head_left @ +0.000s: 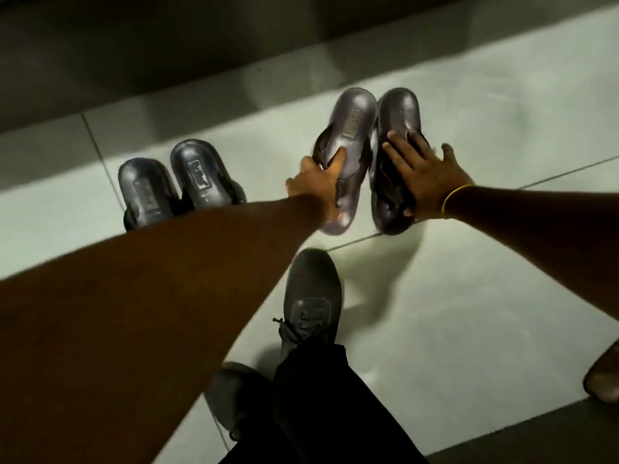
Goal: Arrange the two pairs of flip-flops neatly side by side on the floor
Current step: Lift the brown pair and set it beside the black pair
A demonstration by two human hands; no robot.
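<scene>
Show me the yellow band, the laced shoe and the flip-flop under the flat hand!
yellow band (pixel 450 198): head view, on the strand across the right wrist.
laced shoe (pixel 313 296): head view, on its toe top.
flip-flop under the flat hand (pixel 398 110): head view, on its bare heel end.

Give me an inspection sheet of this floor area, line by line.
Surface: pale tiled floor, dim light.
Job's things: left pair side by side, untouched; right pair close together, under both hands.
Clutter: brown object at the right edge, unclear.
Grippers: left hand grips the right pair's left flip-flop; right hand lies flat on the other.
Cables: nothing seen.
Surroundings: dark step behind; person's grey shoe in front.
</scene>
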